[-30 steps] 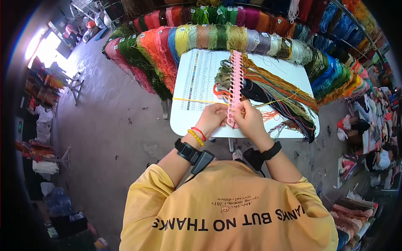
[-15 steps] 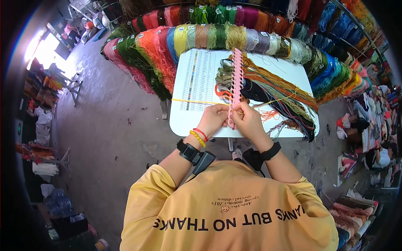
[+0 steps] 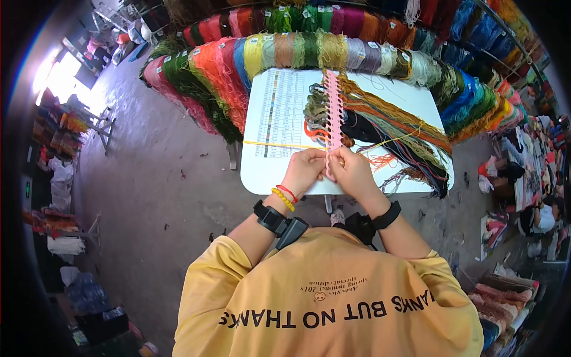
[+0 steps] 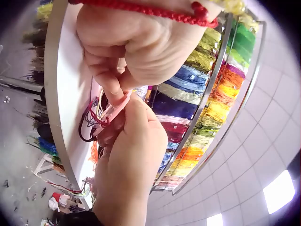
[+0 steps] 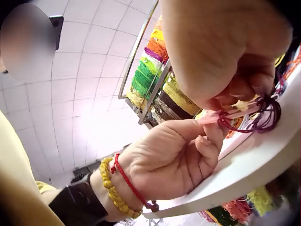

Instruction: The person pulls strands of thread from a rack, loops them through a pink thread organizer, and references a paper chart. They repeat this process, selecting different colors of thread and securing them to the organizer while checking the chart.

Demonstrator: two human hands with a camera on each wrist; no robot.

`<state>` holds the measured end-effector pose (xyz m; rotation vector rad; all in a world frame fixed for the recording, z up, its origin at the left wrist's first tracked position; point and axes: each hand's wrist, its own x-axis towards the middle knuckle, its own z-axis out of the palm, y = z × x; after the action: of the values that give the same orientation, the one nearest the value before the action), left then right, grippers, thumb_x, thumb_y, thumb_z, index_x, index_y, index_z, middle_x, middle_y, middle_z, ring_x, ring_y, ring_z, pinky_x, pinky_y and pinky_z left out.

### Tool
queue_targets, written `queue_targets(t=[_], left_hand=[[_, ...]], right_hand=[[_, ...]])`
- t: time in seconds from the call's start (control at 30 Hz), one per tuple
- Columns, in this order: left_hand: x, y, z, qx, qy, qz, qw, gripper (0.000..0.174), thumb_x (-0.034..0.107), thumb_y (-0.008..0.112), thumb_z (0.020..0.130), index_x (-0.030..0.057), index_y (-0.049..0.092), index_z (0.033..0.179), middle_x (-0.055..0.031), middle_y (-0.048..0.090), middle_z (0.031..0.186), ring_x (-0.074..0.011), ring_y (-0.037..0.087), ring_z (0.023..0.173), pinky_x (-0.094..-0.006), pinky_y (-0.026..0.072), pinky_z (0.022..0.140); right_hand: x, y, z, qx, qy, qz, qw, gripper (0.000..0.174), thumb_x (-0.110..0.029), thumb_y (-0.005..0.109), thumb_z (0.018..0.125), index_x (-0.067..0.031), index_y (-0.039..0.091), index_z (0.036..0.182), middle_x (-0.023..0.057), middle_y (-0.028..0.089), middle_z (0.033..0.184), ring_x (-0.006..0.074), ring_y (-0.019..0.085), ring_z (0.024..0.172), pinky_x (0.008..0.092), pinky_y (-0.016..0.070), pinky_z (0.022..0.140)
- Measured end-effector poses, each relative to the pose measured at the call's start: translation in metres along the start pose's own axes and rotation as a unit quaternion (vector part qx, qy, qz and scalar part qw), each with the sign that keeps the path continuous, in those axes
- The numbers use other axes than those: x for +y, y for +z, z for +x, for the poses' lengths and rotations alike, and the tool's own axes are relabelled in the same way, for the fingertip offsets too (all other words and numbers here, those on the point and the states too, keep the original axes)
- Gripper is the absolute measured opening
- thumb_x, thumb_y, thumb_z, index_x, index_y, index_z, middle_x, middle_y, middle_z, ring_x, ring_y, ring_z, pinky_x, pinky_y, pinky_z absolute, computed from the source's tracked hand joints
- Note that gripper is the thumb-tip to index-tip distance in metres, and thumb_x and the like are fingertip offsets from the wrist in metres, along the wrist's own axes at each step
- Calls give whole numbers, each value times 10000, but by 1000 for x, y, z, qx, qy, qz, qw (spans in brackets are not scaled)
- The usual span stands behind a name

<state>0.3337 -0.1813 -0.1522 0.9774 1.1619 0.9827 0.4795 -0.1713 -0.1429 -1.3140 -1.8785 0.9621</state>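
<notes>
A pink strip with holes along its edges lies lengthwise on the white table, bundles of coloured thread looped through it. At its near end my left hand pinches the strip between thumb and fingers. Just to the right, my right hand grips the same end, its fingertips partly hidden. Dark red and purple thread loops hang from the strip beside the right fingers in the right wrist view. A yellow strand runs across the table to the left of the hands.
A printed chart lies on the table's left part. Long multicoloured threads spread over the right side. Racks of coloured skeins stand along the table's far edge, with more skeins at the right.
The strip's far end has swung right and then back left. Both hands stay at its near end, with small finger shifts.
</notes>
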Motion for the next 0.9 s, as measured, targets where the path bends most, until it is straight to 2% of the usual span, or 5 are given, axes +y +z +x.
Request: queue_targets(t=[0.17, 0.37, 0.57, 0.67, 0.9], left_hand=[[1, 0, 0, 17, -5, -13, 1000, 118, 62, 537, 846, -32, 580, 904, -51, 614, 734, -73, 550, 564, -183, 431, 503], [-3, -1, -3, 34, -32, -61, 997, 122, 92, 488, 877, -14, 540, 910, -63, 611, 739, -118, 612, 625, -200, 477, 540], [-3, -2, -8, 12, -35, -126, 991, 165, 75, 476, 878, -25, 522, 1000, -86, 616, 814, -135, 625, 688, -210, 503, 591], [-2, -2, -8, -19, -30, -88, 996, 198, 49, 478, 870, -32, 504, 1049, -85, 615, 839, -135, 623, 712, -211, 506, 613], [-4, 5, -12, -8, 46, -54, 997, 228, 59, 516, 866, 0, 495, 1085, -46, 606, 799, -94, 589, 679, -198, 484, 592]], right_hand=[[4, 4, -2, 19, 70, 188, 979, 141, -127, 533, 843, -1, 554, 903, 109, 645, 729, 172, 631, 590, 282, 476, 531], [20, 5, -2, 37, 7, 106, 994, 168, -129, 551, 836, 9, 541, 932, 109, 646, 741, 151, 628, 608, 266, 478, 553], [-11, -7, -9, 15, 35, 90, 995, 158, -131, 560, 833, 11, 548, 900, 114, 643, 735, 177, 640, 638, 273, 478, 550], [7, 0, -8, 56, -45, 32, 997, 145, -132, 556, 838, 8, 551, 876, 114, 635, 704, 171, 632, 597, 271, 473, 531], [8, -4, -9, 34, 34, 103, 994, 137, -127, 543, 847, 7, 550, 871, 110, 622, 706, 136, 610, 571, 265, 468, 507]])
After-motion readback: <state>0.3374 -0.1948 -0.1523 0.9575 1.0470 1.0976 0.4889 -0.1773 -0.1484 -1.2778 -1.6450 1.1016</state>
